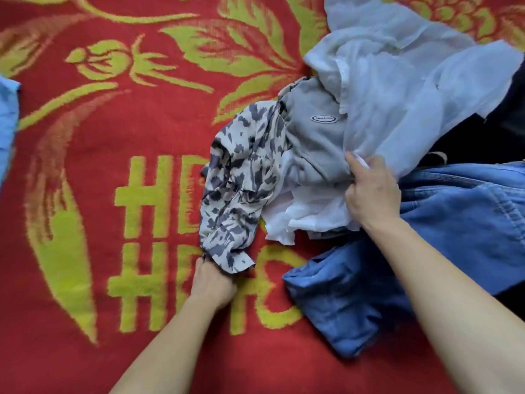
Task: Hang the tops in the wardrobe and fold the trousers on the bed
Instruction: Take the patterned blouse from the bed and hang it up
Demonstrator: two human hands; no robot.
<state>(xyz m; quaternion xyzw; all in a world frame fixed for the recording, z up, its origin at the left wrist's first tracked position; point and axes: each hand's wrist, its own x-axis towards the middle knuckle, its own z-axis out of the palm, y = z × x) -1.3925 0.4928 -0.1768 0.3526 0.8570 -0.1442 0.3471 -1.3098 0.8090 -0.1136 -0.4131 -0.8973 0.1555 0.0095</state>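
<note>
A heap of clothes lies on the right half of the bed. My left hand (211, 282) grips the lower edge of a grey-and-cream patterned garment (241, 180) that stretches up toward the heap. My right hand (372, 191) is curled into the middle of the pile, holding grey cloth where a grey top with an oval logo (315, 137), a white garment (309, 214) and a pale blue shirt (397, 89) meet. Blue denim trousers (426, 251) lie crumpled under and right of my right forearm.
A red blanket with green floral pattern and lettering (113, 194) covers the bed. A light blue cloth (7, 118) shows at the left edge. Something dark (483, 137) lies under the heap at the right edge.
</note>
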